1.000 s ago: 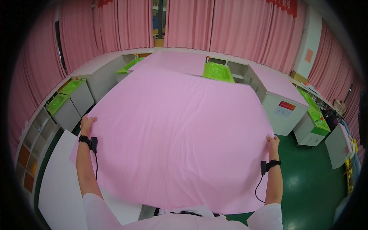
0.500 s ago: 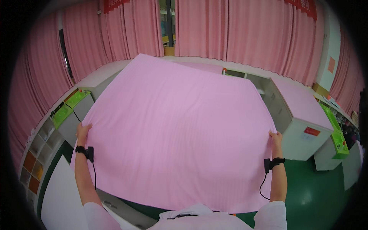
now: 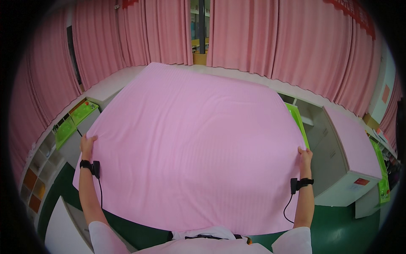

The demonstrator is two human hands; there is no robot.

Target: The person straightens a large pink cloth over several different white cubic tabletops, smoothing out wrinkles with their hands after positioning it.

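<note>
A large pink sheet point(image 3: 194, 148) with faint stripes is spread out in front of me, held up between both arms. My left hand point(image 3: 87, 144) is closed around its left edge, fingers pinching the cloth. At the right edge, my right hand point(image 3: 305, 156) grips the sheet with thumb and fingers together. Beyond the hands the cloth stretches away to a far left corner, with shallow wrinkles across its middle. The near edge hangs by my waist. Whatever lies behind the sheet is hidden. Each wrist wears a black strap with a small device and a cable.
A cabinet with a pink top point(image 3: 349, 142) stands at the right. Green trays point(image 3: 69, 129) sit by cubby shelves point(image 3: 42, 165) at the left. A white-topped unit point(image 3: 63, 230) is at the lower left. Pink curtains point(image 3: 245, 38) hang behind, and the floor point(image 3: 334, 224) is green.
The view has shifted left and forward, so the right cabinet sits farther right. A green tray edge now shows beside the sheet's right side. Both hands still hold the sheet.
</note>
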